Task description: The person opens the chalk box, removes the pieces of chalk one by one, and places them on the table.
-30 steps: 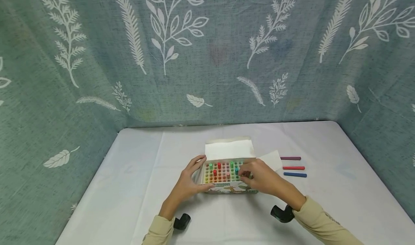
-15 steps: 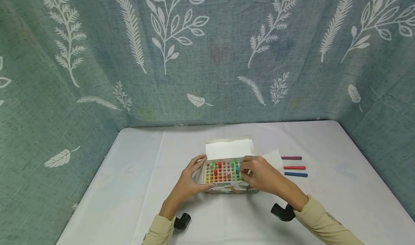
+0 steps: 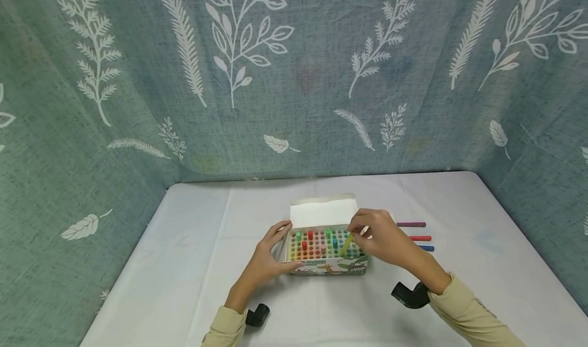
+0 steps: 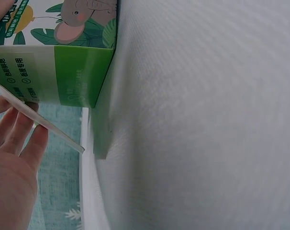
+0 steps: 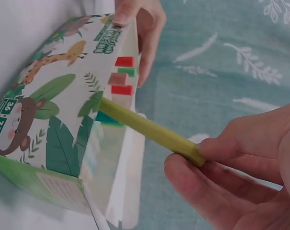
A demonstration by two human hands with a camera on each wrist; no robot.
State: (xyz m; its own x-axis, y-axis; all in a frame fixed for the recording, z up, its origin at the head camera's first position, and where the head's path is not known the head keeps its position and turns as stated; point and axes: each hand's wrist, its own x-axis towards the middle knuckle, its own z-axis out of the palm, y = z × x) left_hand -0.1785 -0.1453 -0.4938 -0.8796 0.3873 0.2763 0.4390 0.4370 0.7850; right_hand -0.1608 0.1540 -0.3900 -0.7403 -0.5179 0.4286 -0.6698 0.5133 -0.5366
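Note:
An open printed box (image 3: 333, 268) of crayons stands on the white table, its top full of round holes with coloured ends. Several crayons stick up from it, among them a red crayon (image 3: 310, 235) and a teal crayon (image 3: 335, 243). My left hand (image 3: 266, 255) grips the box's left end, thumb on the front and fingers toward the back corner. With thumb and fingertips, my right hand (image 3: 383, 237) pinches the upper end of a yellow-green crayon (image 5: 152, 130). That crayon slants over the right part of the box, its lower end at the holes.
The box's white lid (image 3: 324, 213) is folded up at the back. A side flap (image 4: 47, 123) juts out by the left fingers. To the right lie a purple crayon (image 3: 411, 224), a red crayon (image 3: 420, 238) and a blue crayon (image 3: 427, 248). A patterned curtain (image 3: 294, 81) hangs behind.
My right hand has risen slightly and moved right, and the yellow-green crayon now shows drawn up out of the box. The left hand stays on the box.

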